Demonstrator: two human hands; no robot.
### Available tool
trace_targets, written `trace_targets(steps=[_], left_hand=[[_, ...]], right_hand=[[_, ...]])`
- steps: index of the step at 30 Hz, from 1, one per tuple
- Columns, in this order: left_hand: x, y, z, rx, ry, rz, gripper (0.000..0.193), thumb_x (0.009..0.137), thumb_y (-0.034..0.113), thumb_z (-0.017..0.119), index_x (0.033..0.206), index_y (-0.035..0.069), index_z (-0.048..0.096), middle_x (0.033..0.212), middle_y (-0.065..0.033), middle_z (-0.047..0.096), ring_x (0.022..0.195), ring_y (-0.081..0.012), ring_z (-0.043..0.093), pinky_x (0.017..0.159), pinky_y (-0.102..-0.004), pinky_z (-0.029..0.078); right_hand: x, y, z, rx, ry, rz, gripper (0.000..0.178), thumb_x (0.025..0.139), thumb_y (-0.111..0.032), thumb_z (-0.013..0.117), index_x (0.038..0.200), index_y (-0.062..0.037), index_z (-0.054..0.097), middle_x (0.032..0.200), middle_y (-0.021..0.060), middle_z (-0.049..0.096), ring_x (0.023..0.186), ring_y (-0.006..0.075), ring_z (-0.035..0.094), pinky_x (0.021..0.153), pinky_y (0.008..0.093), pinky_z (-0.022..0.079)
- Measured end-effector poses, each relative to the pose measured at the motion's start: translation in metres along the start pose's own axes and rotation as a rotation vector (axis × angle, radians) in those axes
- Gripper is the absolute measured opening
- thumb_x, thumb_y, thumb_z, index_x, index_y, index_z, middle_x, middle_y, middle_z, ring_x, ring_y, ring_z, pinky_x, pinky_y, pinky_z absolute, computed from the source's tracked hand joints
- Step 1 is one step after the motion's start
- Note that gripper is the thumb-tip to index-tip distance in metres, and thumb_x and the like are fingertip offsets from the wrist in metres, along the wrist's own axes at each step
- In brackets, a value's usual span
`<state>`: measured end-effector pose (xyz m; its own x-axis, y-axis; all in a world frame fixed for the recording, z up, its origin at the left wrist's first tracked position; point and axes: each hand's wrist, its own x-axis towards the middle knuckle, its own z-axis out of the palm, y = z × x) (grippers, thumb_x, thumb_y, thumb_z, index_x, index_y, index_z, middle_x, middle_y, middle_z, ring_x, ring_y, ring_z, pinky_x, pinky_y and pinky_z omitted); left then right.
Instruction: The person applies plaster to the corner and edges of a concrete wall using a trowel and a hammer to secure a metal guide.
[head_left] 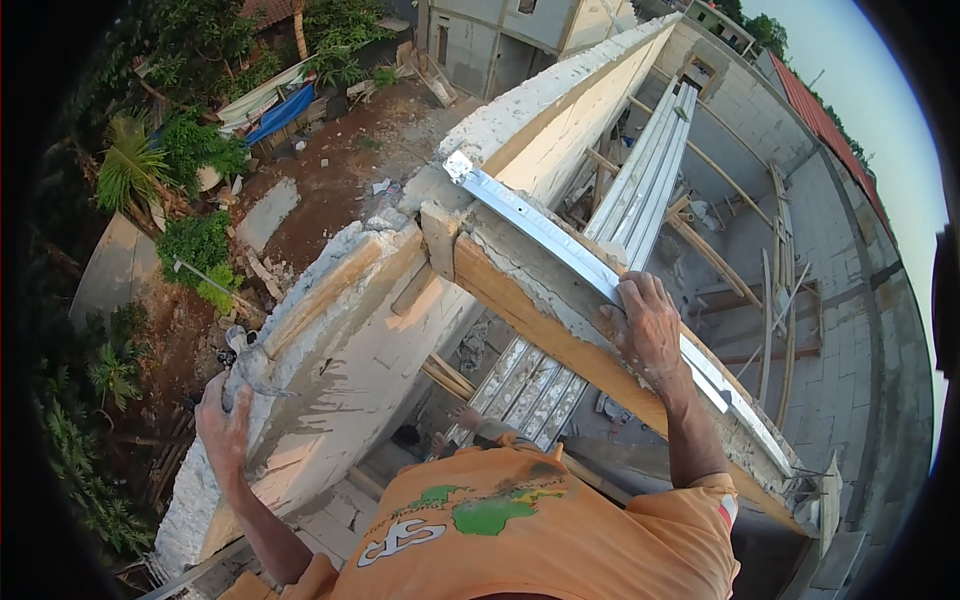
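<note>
My left hand [226, 428] is closed at the top edge of the left wall [330, 330]. A claw hammer [240, 346] shows its metal head just beyond the fingers; its handle is mostly hidden in the grip. My right hand [648, 325] wraps over a long silver metal channel [540, 225], fingers on the far side. The channel lies along the top of the rough concrete beam [500, 235], its far end at the wall corner. A second silver strip [750, 425] continues on the beam, nearer to me on the right.
Wooden form boards [560, 315] line the beam. Long metal profiles [640, 180] lie in a bundle beyond and below it. Bamboo poles [715, 260] lean inside the block-walled room. On the left, the ground [310, 200] drops far below the wall, with rubble and plants [190, 240].
</note>
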<state>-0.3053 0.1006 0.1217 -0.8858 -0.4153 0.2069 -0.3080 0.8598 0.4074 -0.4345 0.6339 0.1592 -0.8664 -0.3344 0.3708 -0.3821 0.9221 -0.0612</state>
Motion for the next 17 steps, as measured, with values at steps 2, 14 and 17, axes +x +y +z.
trace_targets(steps=[2,14,17], left_hand=[[0.000,-0.001,-0.001,-0.030,-0.018,-0.012,0.046,0.092,0.035,0.063,0.120,-0.001,0.060,0.116,-0.0223,0.064,0.106,-0.0406,0.059,0.093,-0.0440,0.043],[0.009,0.000,0.001,-0.114,-0.080,-0.032,0.052,0.092,0.039,0.063,0.121,-0.003,0.060,0.117,-0.0242,0.064,0.110,-0.0366,0.060,0.096,-0.0433,0.043],[0.018,-0.022,0.014,-0.370,-0.194,0.037,0.050,0.093,0.041,0.062,0.124,0.001,0.061,0.122,-0.0198,0.065,0.119,-0.0329,0.058,0.107,-0.0406,0.037]], right_hand=[[0.002,-0.003,-0.005,-0.001,0.033,-0.011,0.037,0.080,-0.013,0.073,0.109,-0.0041,0.053,0.104,0.0134,0.055,0.095,0.0339,0.059,0.077,0.0453,0.050],[0.003,0.001,-0.062,-0.031,0.089,0.190,0.026,0.087,-0.015,0.068,0.109,-0.0054,0.057,0.086,0.0131,0.062,0.078,0.0342,0.066,0.062,0.0425,0.052],[-0.008,0.014,-0.059,-0.102,0.065,0.182,0.030,0.087,-0.019,0.070,0.111,-0.0061,0.058,0.090,0.0125,0.063,0.083,0.0306,0.067,0.067,0.0410,0.055]])
